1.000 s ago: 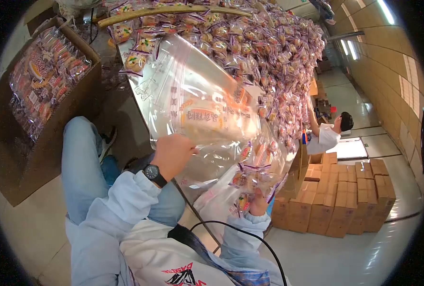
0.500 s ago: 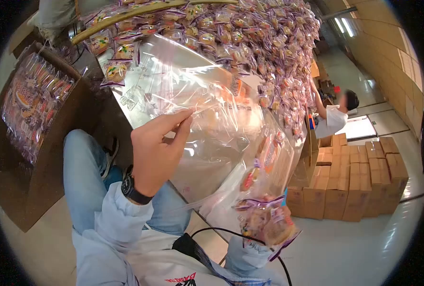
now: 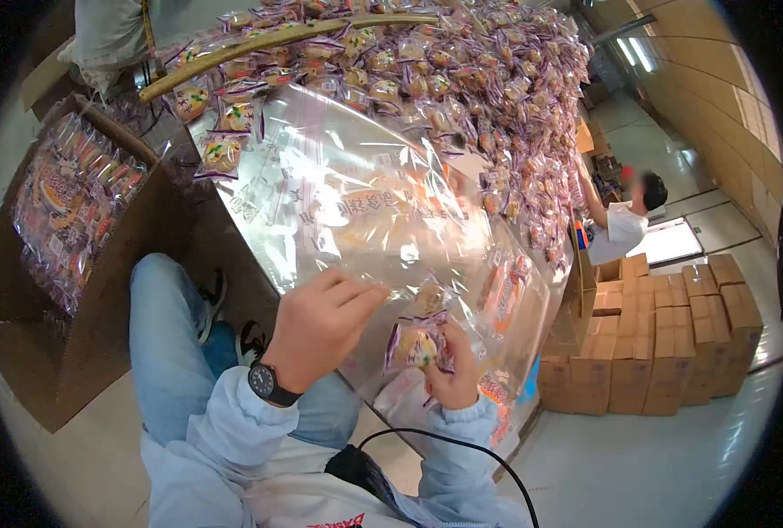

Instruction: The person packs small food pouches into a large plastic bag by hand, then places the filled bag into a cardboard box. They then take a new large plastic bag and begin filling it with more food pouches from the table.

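Note:
My left hand (image 3: 325, 321), with a black watch at the wrist, pinches the edge of a large clear printed plastic bag (image 3: 356, 207) that lies spread over the shiny table. Close beside it, my right hand (image 3: 457, 370) grips small wrapped snack packs (image 3: 418, 345) with purple-edged clear film. These packs sit right at the bag's near edge, just right of my left fingertips. More printed clear bags (image 3: 507, 290) lie beneath and to the right.
A wooden strip (image 3: 277, 37) borders a large heap of wrapped snacks (image 3: 462, 75). On the left stands an open carton (image 3: 101, 308) holding a filled bag (image 3: 70, 198). Stacked cardboard boxes (image 3: 646, 343) and a person (image 3: 624, 216) are at the right. A black cable (image 3: 462, 437) crosses my lap.
My right hand has moved up and left with the snack packs, from low right to the bag's edge. My left hand has come down and right, still pinching the bag.

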The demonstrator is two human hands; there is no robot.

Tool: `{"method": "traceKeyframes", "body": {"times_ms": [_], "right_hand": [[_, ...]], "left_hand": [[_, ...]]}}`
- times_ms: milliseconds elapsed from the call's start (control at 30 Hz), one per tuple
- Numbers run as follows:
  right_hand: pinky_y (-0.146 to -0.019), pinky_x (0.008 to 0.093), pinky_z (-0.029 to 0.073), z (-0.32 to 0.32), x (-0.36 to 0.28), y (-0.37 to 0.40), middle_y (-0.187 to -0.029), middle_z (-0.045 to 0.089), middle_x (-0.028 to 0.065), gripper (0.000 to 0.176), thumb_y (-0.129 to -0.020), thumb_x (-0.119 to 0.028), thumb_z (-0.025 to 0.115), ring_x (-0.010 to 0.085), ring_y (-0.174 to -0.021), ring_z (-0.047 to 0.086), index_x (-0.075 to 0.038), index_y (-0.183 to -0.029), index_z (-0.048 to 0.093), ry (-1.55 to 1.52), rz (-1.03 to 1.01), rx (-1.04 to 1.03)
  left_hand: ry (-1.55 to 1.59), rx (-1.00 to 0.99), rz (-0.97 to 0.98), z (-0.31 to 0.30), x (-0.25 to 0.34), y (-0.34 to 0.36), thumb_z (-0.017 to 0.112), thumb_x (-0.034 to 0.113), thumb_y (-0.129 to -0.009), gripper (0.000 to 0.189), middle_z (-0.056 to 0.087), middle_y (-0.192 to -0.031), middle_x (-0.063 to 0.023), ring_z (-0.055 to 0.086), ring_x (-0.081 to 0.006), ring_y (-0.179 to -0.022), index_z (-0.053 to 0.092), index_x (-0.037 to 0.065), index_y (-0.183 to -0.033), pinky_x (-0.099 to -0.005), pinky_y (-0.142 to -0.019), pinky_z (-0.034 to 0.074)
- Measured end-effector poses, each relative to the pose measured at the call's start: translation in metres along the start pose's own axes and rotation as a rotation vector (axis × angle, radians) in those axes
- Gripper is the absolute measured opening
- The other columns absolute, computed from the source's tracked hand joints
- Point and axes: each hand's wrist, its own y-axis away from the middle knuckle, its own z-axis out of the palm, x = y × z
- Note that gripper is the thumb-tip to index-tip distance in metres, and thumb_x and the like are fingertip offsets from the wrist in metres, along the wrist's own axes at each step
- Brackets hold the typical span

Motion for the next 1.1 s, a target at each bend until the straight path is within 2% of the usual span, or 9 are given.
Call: {"method": "traceKeyframes", "body": {"times_ms": [67,167,267,467,567,767,867,967,1100], "right_hand": [[-0.109,0.0453,0.044,0.01,0.018,-0.002,-0.142,0.053,0.025,0.067,-0.074,0.0,0.076,0.042,-0.131,0.053,-0.001,-0.137,0.055,0.114,0.001,0.054],[-0.105,0.0478,0.046,0.022,0.032,-0.007,-0.142,0.055,0.0232,0.066,-0.072,-0.006,0.081,0.0418,-0.128,0.055,-0.003,-0.135,0.058,0.183,-0.033,0.092],[-0.105,0.0494,0.046,0.028,0.033,-0.015,-0.142,0.057,0.0208,0.066,-0.071,-0.012,0.083,0.0414,-0.127,0.056,-0.005,-0.133,0.061,0.288,-0.056,0.045],[-0.104,0.0507,0.045,0.032,0.036,-0.013,-0.143,0.057,0.0182,0.07,-0.069,-0.02,0.083,0.0411,-0.128,0.055,-0.008,-0.134,0.061,0.367,-0.073,0.039],[-0.104,0.0508,0.044,0.034,0.035,-0.012,-0.143,0.057,0.018,0.071,-0.068,-0.02,0.083,0.0408,-0.129,0.054,-0.008,-0.135,0.061,0.355,-0.066,0.043],[-0.104,0.0508,0.042,0.037,0.039,-0.01,-0.142,0.058,0.018,0.07,-0.068,-0.018,0.081,0.04,-0.13,0.054,-0.007,-0.134,0.06,0.313,-0.069,0.08],[-0.104,0.0498,0.042,0.036,0.044,-0.009,-0.143,0.058,0.0187,0.07,-0.068,-0.018,0.081,0.0401,-0.13,0.055,-0.006,-0.134,0.061,0.26,-0.07,0.092],[-0.103,0.0488,0.042,0.036,0.048,-0.006,-0.142,0.058,0.0201,0.068,-0.069,-0.018,0.081,0.0409,-0.128,0.056,-0.005,-0.133,0.061,0.233,-0.067,0.105],[-0.103,0.0489,0.043,0.037,0.049,-0.007,-0.139,0.06,0.0219,0.065,-0.071,-0.017,0.08,0.0421,-0.125,0.058,-0.004,-0.132,0.061,0.231,-0.063,0.141]], "left_hand": [[-0.088,-0.132,-0.014,-0.001,-0.01,0.014,0.081,0.008,-0.08,0.027,0.076,-0.104,-0.0062,0.07,-0.0262,-0.093,0.076,0.008,-0.106,-0.0392,-0.084,0.057],[-0.28,-0.132,-0.099,0.006,-0.017,0.019,0.082,0.022,-0.08,0.042,0.068,-0.129,-0.0101,0.061,-0.0298,-0.12,0.072,0.011,-0.119,-0.0509,-0.105,0.046],[-0.328,-0.259,-0.227,0.034,-0.045,0.046,0.082,0.035,-0.081,0.055,0.056,-0.147,-0.0135,0.044,-0.0354,-0.142,0.067,0.013,-0.128,-0.0621,-0.119,0.027],[-0.397,-0.419,-0.217,0.051,-0.055,0.067,0.077,0.035,-0.086,0.044,0.053,-0.15,-0.0156,0.039,-0.0424,-0.144,0.071,0.012,-0.122,-0.0773,-0.118,0.013],[-0.39,-0.393,-0.211,0.055,-0.052,0.068,0.075,0.032,-0.087,0.033,0.054,-0.149,-0.0146,0.04,-0.0417,-0.144,0.075,0.012,-0.114,-0.0826,-0.114,0.01],[-0.32,-0.297,-0.176,0.059,-0.056,0.071,0.072,0.025,-0.09,0.016,0.066,-0.135,-0.0071,0.05,-0.0335,-0.136,0.079,0.013,-0.098,-0.0845,-0.113,0.008],[-0.183,-0.237,-0.236,0.054,-0.052,0.065,0.073,0.021,-0.091,0.014,0.072,-0.124,-0.0044,0.059,-0.0273,-0.126,0.079,0.012,-0.1,-0.083,-0.114,0.007],[-0.056,-0.095,-0.317,0.049,-0.048,0.056,0.076,0.015,-0.089,0.012,0.076,-0.11,-0.0047,0.066,-0.0254,-0.113,0.079,0.01,-0.099,-0.0743,-0.119,0.014],[0.094,0.069,-0.389,0.034,-0.04,0.04,0.077,0.01,-0.088,0.009,0.077,-0.098,-0.006,0.071,-0.0269,-0.101,0.078,0.008,-0.097,-0.0612,-0.118,0.03]]}}
